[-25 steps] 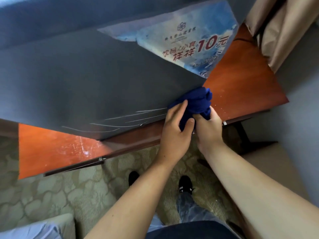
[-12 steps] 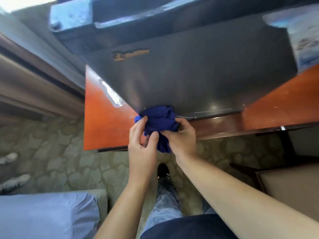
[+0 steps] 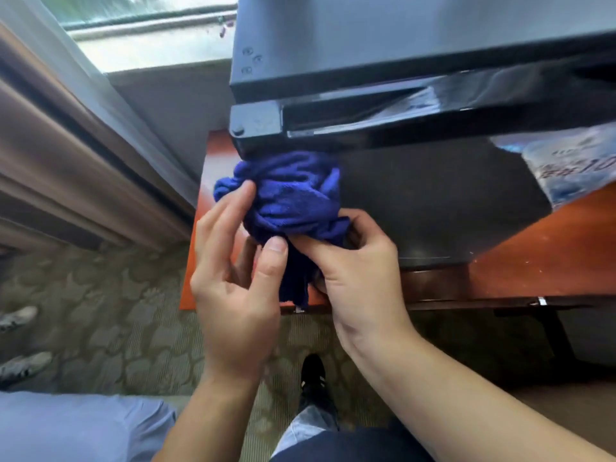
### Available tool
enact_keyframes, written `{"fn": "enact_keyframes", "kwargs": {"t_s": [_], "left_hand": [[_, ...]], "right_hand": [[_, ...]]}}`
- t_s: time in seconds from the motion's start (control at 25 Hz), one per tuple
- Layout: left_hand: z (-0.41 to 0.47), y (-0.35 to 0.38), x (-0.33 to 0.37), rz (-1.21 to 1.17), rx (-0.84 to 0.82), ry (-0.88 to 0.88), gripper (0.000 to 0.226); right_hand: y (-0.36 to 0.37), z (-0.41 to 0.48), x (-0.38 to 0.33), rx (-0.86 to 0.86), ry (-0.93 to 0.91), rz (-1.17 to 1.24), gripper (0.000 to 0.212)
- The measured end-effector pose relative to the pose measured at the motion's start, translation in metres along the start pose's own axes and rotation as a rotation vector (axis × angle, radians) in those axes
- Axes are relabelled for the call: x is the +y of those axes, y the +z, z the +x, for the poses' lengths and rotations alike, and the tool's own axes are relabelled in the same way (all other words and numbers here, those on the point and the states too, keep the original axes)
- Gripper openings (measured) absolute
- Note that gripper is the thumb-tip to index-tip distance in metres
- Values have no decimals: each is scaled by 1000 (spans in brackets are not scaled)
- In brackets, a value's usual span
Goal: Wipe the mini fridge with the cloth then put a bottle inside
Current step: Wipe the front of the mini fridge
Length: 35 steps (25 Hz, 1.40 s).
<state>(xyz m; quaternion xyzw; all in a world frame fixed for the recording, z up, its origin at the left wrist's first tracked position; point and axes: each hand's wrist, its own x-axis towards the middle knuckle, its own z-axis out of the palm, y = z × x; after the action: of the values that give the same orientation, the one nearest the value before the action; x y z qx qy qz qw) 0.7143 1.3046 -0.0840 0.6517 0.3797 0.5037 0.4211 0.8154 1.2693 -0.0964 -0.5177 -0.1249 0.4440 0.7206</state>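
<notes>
Wiping step: bunched blue cloth (image 3: 293, 198) against the mini fridge (image 3: 433, 201) door, just below its top-left corner, left hand (image 3: 233, 295) pinching it thumb-to-forefinger, right hand (image 3: 360, 275) with fingers curled round its tail; next, likely a sweep across the door; bottle unseen.

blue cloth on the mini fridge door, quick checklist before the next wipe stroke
1. Bunched dark blue cloth gripped by left hand and right hand: ok.
2. Cloth touching the black mini fridge door, near its top corner: ok.
3. Door closed: ok.
4. Door surface clean: cannot tell.
5. Bottle within view for later: not ok, none seen.
</notes>
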Motion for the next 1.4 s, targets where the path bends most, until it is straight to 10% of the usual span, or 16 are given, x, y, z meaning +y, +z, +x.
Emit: {"fn": "enact_keyframes", "kwargs": {"t_s": [0.2, 0.64, 1.4], "left_hand": [[-6, 17, -15, 13, 58, -33, 47], [-65, 79, -208, -164, 46, -989, 46], [-96, 292, -120, -58, -696, -935, 81]], "right_hand": [[-16, 9, -1, 9, -12, -35, 38], [-128, 84, 172, 397, 437, -170, 41], [-329, 105, 39, 806, 155, -78, 47]]}}
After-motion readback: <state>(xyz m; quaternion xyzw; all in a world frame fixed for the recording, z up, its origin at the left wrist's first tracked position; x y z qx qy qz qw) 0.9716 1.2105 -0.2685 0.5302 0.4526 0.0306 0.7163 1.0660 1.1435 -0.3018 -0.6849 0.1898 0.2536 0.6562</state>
